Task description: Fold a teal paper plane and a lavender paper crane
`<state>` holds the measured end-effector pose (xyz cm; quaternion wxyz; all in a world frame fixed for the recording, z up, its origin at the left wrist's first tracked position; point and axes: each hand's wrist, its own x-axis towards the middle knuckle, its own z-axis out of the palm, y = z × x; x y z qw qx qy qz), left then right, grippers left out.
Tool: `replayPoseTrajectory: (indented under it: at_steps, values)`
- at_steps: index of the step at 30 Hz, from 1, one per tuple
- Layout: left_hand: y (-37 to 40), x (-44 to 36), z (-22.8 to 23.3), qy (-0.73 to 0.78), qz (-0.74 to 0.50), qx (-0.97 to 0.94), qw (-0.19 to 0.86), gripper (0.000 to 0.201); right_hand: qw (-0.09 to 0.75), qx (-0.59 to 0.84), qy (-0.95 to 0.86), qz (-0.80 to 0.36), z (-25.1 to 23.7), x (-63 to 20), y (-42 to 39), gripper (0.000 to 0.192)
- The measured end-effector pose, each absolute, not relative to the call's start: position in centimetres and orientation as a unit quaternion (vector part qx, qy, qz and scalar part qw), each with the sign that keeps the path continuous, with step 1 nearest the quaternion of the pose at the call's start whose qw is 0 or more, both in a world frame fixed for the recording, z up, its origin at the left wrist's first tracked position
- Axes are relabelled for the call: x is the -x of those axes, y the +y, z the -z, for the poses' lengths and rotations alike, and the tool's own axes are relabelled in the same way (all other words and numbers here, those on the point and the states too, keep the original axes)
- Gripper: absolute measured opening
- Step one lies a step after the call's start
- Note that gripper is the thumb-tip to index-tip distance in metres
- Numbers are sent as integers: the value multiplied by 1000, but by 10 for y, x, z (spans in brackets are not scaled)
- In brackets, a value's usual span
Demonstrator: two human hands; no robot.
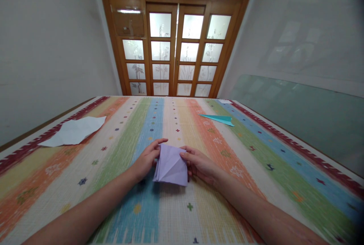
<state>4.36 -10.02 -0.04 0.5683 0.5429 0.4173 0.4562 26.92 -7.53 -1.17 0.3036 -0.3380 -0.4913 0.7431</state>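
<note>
A folded square of purple paper (pixel 172 166) is held up between my hands over the middle of the striped cloth. Several layers show along its left edge, and a crease crosses its face diagonally. My left hand (pixel 149 158) grips the paper's left side, its index finger reaching past the top corner and the other fingers partly hidden behind. On the right, my right hand (pixel 200 162) pinches the upper right corner, thumb on the front and fingers behind.
A striped, patterned tablecloth (pixel 119 169) covers the table. To the left lies a creased white paper sheet (pixel 74 130). A turquoise paper plane (pixel 218 118) rests at the right rear. Wooden glass-paned doors (pixel 176 47) stand beyond, with walls on both sides.
</note>
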Motion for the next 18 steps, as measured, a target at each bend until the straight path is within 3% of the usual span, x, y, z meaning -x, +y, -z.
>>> replayPoseTrajectory:
  at_steps: [3,6,14,18]
  values:
    - [-97,-41,1,419,-438,-503,617,51,362,373,-513,-683,12,-271,-72,38]
    - [-96,-42,2,449,-413,-534,586,52,379,371,-553,-642,10,-270,-73,46]
    - [-93,-40,4,473,-410,-546,557,45,326,354,-568,-668,6,-272,-76,81]
    - [-89,-36,6,472,-436,-532,551,43,297,349,-583,-671,6,-274,-74,83]
